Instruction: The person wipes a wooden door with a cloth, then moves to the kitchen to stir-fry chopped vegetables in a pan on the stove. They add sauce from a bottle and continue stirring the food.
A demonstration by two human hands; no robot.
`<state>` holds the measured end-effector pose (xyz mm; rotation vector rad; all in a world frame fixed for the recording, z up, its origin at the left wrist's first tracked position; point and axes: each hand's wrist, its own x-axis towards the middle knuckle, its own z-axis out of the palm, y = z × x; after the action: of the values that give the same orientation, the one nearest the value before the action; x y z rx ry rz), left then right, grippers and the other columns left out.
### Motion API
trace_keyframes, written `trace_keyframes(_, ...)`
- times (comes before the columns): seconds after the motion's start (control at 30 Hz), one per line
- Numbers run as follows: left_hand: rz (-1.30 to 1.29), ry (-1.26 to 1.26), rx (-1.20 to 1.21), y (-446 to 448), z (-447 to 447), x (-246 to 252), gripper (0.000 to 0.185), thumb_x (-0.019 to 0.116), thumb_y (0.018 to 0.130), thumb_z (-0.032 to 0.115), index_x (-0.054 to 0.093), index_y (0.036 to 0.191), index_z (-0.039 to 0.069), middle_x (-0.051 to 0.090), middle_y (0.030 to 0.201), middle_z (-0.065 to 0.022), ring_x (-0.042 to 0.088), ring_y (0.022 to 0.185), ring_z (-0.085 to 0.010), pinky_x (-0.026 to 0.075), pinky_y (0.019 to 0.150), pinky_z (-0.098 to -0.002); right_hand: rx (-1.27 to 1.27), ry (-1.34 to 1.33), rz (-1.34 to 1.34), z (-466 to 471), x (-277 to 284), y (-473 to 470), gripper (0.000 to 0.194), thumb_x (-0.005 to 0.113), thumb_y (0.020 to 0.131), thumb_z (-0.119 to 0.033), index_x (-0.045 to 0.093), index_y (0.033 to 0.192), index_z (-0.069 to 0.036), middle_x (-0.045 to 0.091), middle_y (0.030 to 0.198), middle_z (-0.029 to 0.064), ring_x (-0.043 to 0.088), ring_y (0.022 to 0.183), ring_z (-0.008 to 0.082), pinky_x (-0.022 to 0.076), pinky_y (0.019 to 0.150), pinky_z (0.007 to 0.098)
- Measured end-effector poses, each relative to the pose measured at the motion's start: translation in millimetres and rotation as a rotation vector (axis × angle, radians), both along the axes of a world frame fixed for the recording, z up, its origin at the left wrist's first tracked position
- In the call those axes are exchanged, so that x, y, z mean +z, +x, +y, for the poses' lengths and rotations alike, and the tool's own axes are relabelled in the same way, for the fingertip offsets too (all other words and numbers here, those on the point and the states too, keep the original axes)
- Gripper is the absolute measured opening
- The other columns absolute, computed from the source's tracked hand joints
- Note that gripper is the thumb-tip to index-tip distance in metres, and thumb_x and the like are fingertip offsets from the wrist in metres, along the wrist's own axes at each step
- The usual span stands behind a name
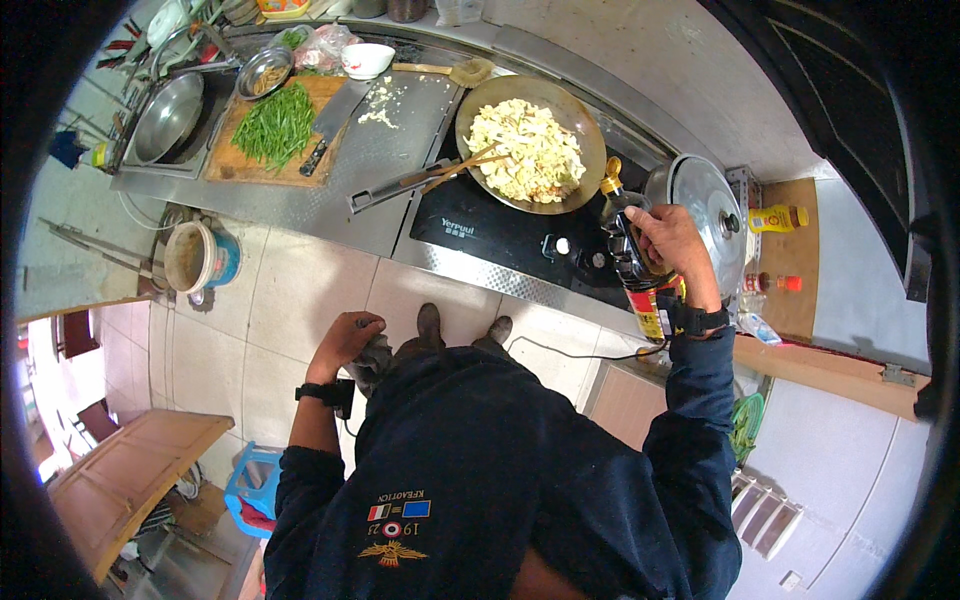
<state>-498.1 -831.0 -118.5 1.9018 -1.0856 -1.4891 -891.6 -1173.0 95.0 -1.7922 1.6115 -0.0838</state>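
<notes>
My right hand (667, 238) grips the handle of a large plastic bottle of dark liquid (626, 232), its yellow cap pointing towards the wok. The wok (469, 112) rests on a black cooktop (487, 229) and holds a heap of pale yellow, chopped food (529, 146). A pair of wooden chopsticks (461, 166) lies across the wok's rim by its handle (382, 191). My left hand (349, 341) hangs over the floor beside my body, with a crumpled dark cloth (371, 356) at its fingers; whether it holds the cloth is unclear.
Left of the wok, cut greens (277, 124) and a knife (319, 150) lie on a wooden board (225, 161). Behind them stand a metal bowl (264, 73) and a white bowl (367, 60). A lidded pot (709, 217) stands right of the cooktop. A bucket (196, 255) stands on the floor.
</notes>
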Motion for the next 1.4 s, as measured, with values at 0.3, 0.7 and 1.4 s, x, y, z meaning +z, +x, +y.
trace_keyframes(0.3, -0.012, 0.032, -0.005, -1.1, -1.2, 0.6, 0.031, 0.068, 0.098, 0.025, 0.075, 0.113, -0.001, 0.077, 0.106, -0.0154, 0.074, 0.093, -0.0226, 0.058, 0.084, -0.0352, -0.014, 0.004, -0.010, 1.9, 0.5, -7.8, 0.050, 0.074, 0.095, -0.043, 0.067, 0.073, 0.001, 0.059, 0.058, 0.0043, 0.053, 0.046, 0.0124, 0.0402, 0.042, 0.0302)
trace_keyframes(0.7, -0.037, 0.019, -0.009, -3.7, 2.6, -4.3, 0.028, 0.069, 0.098, 0.024, 0.077, 0.112, 0.001, 0.078, 0.105, -0.0145, 0.073, 0.094, -0.0230, 0.057, 0.084, -0.0365, 0.013, 0.010, 0.016, 3.6, 0.7, -2.7, 0.051, 0.075, 0.095, -0.044, 0.067, 0.074, 0.002, 0.060, 0.059, 0.0045, 0.055, 0.047, 0.0121, 0.0421, 0.042, 0.0293)
trace_keyframes(1.4, 0.008, 0.042, -0.037, -0.7, -9.6, -8.7, 0.037, 0.069, 0.099, 0.032, 0.075, 0.114, -0.001, 0.078, 0.101, -0.0134, 0.073, 0.090, -0.0195, 0.057, 0.082, -0.0351, -0.019, 0.010, -0.061, 13.0, 17.7, 1.1, 0.048, 0.074, 0.095, -0.043, 0.069, 0.076, 0.001, 0.059, 0.059, 0.0023, 0.053, 0.047, 0.0102, 0.0403, 0.043, 0.0281)
